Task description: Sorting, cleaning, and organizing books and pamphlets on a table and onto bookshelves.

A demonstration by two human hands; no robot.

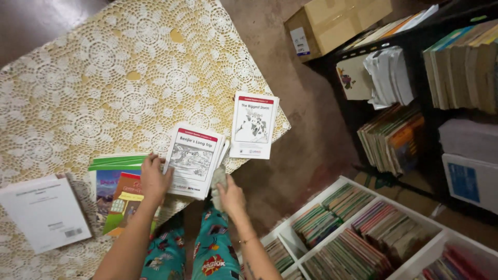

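Down at the table edge — left hand (154, 179) lies flat, fingers spread, on the left margin of a white booklet stack (193, 161) on the lace tablecloth (104, 78). Right hand (229, 196) is closed around a crumpled grey cloth (218, 180), touching the stack's lower right corner. Coloured books (116, 189) partly hidden under the left forearm — a second booklet (253, 124) overhangs the edge.

Paper booklets (194, 159) matt; tablecloth (119, 78) openwork lace; cloth (218, 179) soft; box (337, 21) cardboard

Single head-worn view, looking steeply down, close over the lace-covered table (129, 78), white shelf (332, 187) at right
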